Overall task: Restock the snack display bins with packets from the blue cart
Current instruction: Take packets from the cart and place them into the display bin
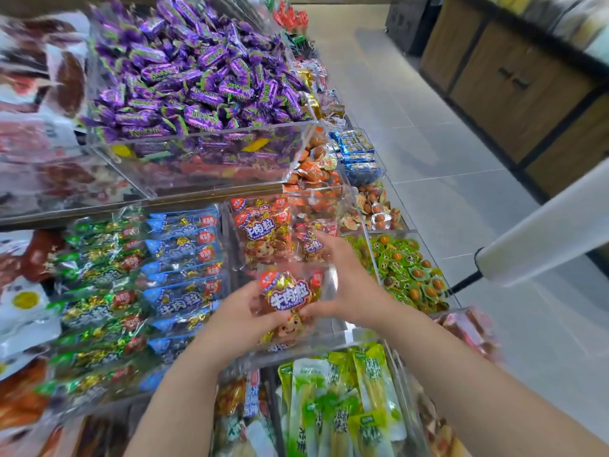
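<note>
While both hands hold one red packet [290, 293] just over the clear bin [298, 348], the step looks like putting it in with the others. The left hand [239, 313] curls its fingers round the left side; the right hand [349, 285] pinches the right edge with its thumb, its long fingers reaching toward the packets behind [265, 232]. The packet is shiny, crinkly and puffy — it could slip. The bin walls are hard and see-through. Next, I think, it needs tucking down in line — gently.
</note>
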